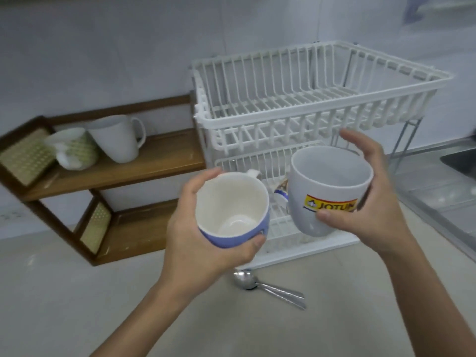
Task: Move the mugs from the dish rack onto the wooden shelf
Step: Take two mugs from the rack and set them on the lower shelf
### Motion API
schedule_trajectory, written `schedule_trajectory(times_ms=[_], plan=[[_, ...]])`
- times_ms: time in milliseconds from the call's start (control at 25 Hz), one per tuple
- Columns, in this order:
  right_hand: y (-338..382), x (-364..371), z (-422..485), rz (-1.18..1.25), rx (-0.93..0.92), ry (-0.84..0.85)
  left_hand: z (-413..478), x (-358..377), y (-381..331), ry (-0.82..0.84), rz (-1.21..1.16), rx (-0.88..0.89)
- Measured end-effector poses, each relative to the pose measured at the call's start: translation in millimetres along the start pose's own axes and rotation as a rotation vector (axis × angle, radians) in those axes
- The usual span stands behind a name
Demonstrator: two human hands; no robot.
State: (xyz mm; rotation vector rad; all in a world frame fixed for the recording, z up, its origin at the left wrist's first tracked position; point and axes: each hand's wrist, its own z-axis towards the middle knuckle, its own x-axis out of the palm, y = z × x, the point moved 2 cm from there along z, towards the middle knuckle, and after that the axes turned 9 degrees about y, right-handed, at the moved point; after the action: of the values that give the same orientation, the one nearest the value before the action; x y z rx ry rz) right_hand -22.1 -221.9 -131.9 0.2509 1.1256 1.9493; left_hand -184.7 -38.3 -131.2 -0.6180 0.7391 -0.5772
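Note:
My left hand (188, 243) grips a blue mug (231, 210) with a white inside, held in front of the white two-tier dish rack (283, 119). A white mug with a yellow logo (327, 191) is clasped in my right hand (371, 202), just in front of the rack's lower tier. Both mugs tilt their mouths toward me. To the left stands the wooden shelf (154, 163); on its top board sit a tall white mug (116, 139) and a green-patterned mug (73, 148). Part of one more item shows in the lower tier between the held mugs.
Two metal spoons (260, 284) lie on the beige counter in front of the rack. A steel sink (448, 181) is at the right edge. The shelf's lower board (139, 228) holds nothing. The rack's top basket holds nothing. A tiled wall is behind.

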Motion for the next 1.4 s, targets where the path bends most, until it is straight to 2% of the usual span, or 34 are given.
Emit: schedule_trajectory(times_ms=[120,200,360,560,840,1120,1280,1400], plan=[[41.2,53.7,9.9,0.018,-0.115,0.054,-4.3,-66.4,2.6,-0.106,0.102,0.075],[56.0,91.3,17.8,0.016,-0.154,0.064,-6.8,-105.6,14.5,-0.179,0.184,0.038],[57.1,169.2,31.0,-0.019,-0.128,0.134,-27.2,-166.3,56.7,-0.271,0.272,-0.149],[12.5,254.0,45.2,-0.11,0.038,0.213,-57.9,-205.0,133.1,-0.276,0.322,-0.39],[-91.4,331.4,69.1,-0.249,0.339,0.271,-60.7,-204.9,245.7,-0.18,0.376,-0.674],[-194.7,380.0,122.6,-0.39,0.536,0.309,-19.3,-184.1,347.0,-0.028,0.425,-0.752],[-230.3,400.6,129.5,-0.406,0.645,0.316,-15.2,-181.1,377.3,0.012,0.499,-0.87],[-244.4,409.8,138.1,-0.436,0.65,0.304,-6.8,-179.9,385.2,0.031,0.553,-0.854]])
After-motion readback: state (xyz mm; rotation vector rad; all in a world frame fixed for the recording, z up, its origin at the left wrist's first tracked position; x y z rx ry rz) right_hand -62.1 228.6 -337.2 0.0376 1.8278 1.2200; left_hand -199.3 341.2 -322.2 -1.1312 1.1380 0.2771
